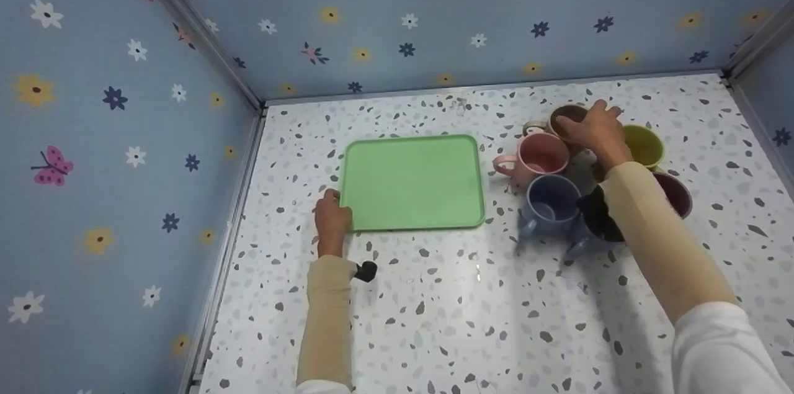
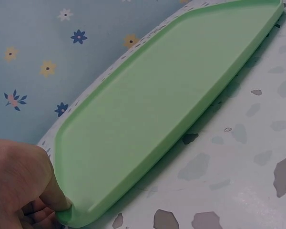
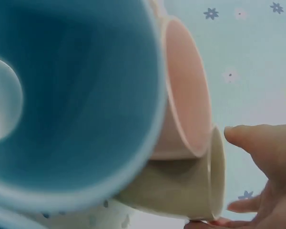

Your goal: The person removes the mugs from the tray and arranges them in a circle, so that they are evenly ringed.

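A light green rectangular tray (image 1: 412, 183) lies on the speckled tabletop. My left hand (image 1: 332, 215) pinches its near left corner, with the thumb (image 2: 57, 198) inside the rim and the other fingers outside. At the far right, my right hand (image 1: 598, 133) reaches over a beige mug (image 3: 176, 191) with a brownish inside. Its thumb (image 3: 238, 136) is raised apart from the rim, while fingers lie at the mug's outer side; contact there is unclear. Beside this mug stand a pink mug (image 1: 543, 153) and a blue mug (image 1: 553, 195).
A yellow-green mug (image 1: 645, 144) and a dark red mug (image 1: 676, 194) stand to the right, partly behind my right arm. Another blue mug (image 1: 580, 248) is mostly hidden beneath that arm. Flower-patterned walls (image 1: 434, 22) enclose the table's back and sides.
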`<state>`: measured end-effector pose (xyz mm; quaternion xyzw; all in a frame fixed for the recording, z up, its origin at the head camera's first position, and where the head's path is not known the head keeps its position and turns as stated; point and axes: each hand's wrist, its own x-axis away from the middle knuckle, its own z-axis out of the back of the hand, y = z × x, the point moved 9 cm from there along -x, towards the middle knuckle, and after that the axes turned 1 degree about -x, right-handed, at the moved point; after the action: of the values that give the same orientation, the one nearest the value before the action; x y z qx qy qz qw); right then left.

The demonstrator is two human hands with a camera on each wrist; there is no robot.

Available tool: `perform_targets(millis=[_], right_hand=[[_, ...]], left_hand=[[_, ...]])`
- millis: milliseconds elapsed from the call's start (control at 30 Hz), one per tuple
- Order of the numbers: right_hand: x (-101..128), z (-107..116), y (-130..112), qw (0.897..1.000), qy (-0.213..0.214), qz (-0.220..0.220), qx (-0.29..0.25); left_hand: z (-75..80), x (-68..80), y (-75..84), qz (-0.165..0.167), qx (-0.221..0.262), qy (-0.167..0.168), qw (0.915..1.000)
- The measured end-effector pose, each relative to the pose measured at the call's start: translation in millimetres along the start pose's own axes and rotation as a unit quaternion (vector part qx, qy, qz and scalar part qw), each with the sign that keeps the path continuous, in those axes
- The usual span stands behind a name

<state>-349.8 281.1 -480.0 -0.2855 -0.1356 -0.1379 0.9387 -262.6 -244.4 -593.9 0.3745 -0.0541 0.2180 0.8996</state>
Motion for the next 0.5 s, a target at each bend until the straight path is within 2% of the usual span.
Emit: perform_targets(millis=[300, 500], right_hand=[[-10.7, 14.6, 0.1, 0.998, -0.03, 0.058, 0.026], [-20.0, 22.7, 2.9, 0.994, -0.022, 0.106, 0.021]], left_hand=[[1.5, -0.4, 2.0, -0.009, -0.012, 0.003, 0.9999], [2.0, 0.1, 1.0, -0.01, -0.008, 0.007, 0.9999]])
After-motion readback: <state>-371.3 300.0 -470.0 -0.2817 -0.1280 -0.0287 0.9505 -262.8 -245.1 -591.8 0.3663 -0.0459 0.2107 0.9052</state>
